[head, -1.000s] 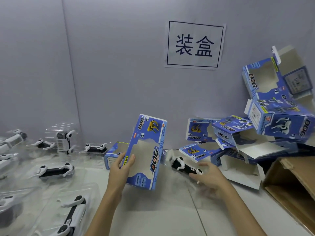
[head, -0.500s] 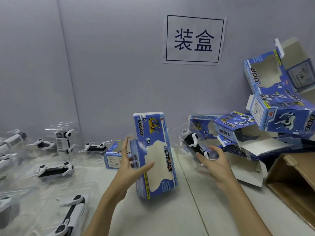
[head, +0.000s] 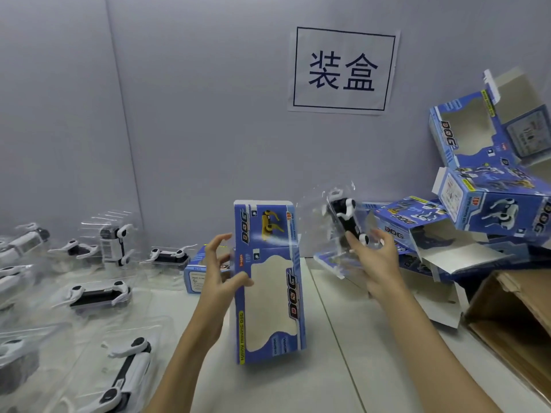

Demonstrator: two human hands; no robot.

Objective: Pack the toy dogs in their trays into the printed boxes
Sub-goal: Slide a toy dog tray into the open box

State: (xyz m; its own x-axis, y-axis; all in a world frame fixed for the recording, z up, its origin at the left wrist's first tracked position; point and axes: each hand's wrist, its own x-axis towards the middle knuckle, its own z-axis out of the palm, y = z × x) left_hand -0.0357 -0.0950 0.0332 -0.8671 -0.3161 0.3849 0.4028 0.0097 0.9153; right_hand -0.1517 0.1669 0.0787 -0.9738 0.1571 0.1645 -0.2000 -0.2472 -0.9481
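The left hand [head: 222,275] steadies an upright blue printed cardboard box [head: 269,281] with a cut-out window, thumb pressed on its front face and fingers spread behind its left edge; its lower end seems to rest on the white table [head: 343,368]. The right hand [head: 377,263] holds up, tilted, a clear plastic blister tray [head: 334,234] carrying a black-and-white toy dog [head: 346,222], just right of the box's top.

The left-hand hold looks loose, so the box could tip or twist when the tray meets its mouth. The thin tray could snag its corners on the top flap, and flexing might let the dog pop out. Whether the top end is open, I cannot tell.

The box is tall and narrow, printed "DOG" with a yellow dog picture near the top. More toy dogs in clear trays [head: 98,293] lie to the left, a heap of blue boxes [head: 489,204] to the right.
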